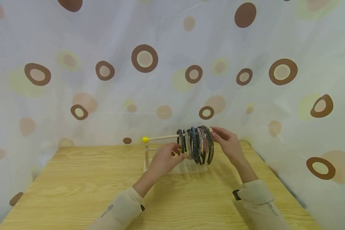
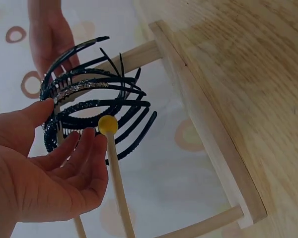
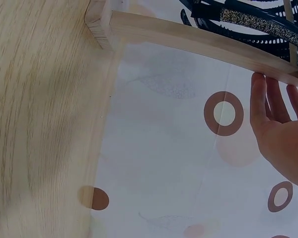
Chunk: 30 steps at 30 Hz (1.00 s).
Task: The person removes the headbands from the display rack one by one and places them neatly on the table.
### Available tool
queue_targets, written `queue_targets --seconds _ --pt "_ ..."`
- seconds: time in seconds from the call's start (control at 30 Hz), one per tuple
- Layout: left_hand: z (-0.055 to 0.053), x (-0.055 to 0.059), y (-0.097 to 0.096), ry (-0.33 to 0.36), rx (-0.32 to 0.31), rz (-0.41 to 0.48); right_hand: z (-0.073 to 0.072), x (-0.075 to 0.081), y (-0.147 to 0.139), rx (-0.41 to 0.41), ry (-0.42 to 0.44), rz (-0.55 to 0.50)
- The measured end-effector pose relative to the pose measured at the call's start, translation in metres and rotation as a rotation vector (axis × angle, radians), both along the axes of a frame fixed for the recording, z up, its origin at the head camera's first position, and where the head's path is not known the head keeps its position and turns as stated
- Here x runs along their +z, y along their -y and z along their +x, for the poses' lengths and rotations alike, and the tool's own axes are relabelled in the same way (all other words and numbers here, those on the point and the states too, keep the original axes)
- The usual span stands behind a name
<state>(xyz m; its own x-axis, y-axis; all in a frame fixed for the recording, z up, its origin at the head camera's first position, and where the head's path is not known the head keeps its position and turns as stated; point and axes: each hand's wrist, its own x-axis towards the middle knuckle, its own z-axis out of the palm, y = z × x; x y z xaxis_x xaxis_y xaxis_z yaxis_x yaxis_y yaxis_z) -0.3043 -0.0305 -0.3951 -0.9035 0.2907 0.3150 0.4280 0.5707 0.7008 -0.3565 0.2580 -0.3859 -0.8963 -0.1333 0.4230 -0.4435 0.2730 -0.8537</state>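
Observation:
Several glittery headbands hang side by side on the upper rod of a wooden stand, bunched toward its right end. At the left side of the bunch is my left hand, thumb and bent fingers around the edge of a dark headband. In the left wrist view, the left hand has its thumb against the headbands and its fingertips beneath, partly hidden. My right hand holds the stand's right end. In the right wrist view, its fingers touch the wooden end bar.
A yellow knob caps the left end of the upper rod. The stand rests toward the back of a wood-grain table. Behind the table hangs a pale curtain with brown circles. Both sleeves lie over the table front.

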Motion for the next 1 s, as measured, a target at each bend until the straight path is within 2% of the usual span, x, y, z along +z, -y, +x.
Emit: queue_targets --seconds 0.13,0.43,0.53,0.77,1.0 --pt "0.002 -0.006 -0.005 -0.036 0.032 0.016 -0.001 -0.002 0.002 -0.012 -0.007 -0.004" --pt "0.003 -0.014 -0.009 -0.146 0.038 0.066 0.002 0.002 0.004 0.012 -0.033 -0.035" --pt "0.003 -0.013 -0.009 -0.155 0.048 0.066 0.002 0.002 0.005 0.017 -0.035 -0.047" --pt "0.006 -0.008 -0.007 -0.128 0.058 0.075 -0.002 -0.001 0.002 0.016 -0.036 -0.036" --pt "0.007 0.003 -0.003 -0.122 0.055 0.077 -0.003 -0.002 0.001 0.013 -0.023 -0.041"
